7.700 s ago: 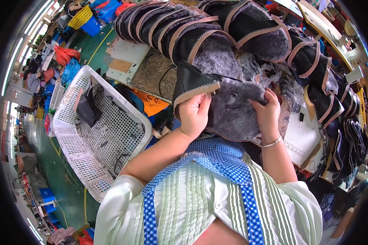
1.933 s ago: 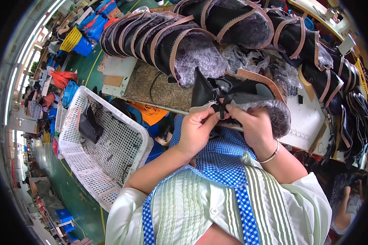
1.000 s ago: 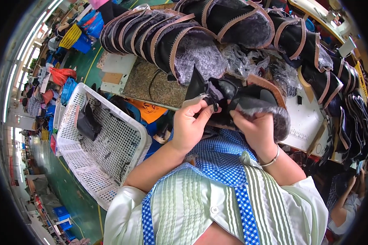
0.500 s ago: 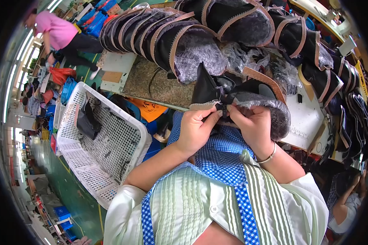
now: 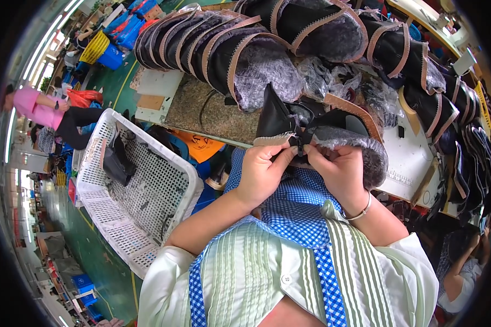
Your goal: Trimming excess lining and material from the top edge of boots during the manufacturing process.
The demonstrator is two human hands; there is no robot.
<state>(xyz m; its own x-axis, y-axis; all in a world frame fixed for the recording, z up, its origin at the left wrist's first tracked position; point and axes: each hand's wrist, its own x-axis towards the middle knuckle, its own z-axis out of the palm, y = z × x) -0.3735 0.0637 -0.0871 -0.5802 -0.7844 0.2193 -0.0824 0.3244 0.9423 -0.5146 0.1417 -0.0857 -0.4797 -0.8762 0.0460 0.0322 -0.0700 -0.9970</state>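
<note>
In front of my chest is a black boot upper [image 5: 274, 119] with grey fur lining and a tan zigzag-cut edge. My left hand [image 5: 261, 173] pinches the edge of its left part between thumb and fingers. Close beside it, my right hand [image 5: 339, 173] is closed on the fur-lined right part. Between my thumbs runs a small dark strip, perhaps a zipper end; its details are too small to make out. The lower edge of the upper rests against my blue checked apron [image 5: 297, 201].
Across the bench lies a row of similar fur-lined uppers [image 5: 264, 71], with clear plastic bags [image 5: 338, 79] beside them. A white perforated basket [image 5: 172, 158] at my left holds a black piece [image 5: 118, 163]. More black uppers [image 5: 469, 158] hang at the right. A person in pink [image 5: 38, 109] is far left.
The person in pink has moved left and away from the bench, uncovering a yellow and a blue basket. My hands stay at the boot upper, the right one shifting very slightly.
</note>
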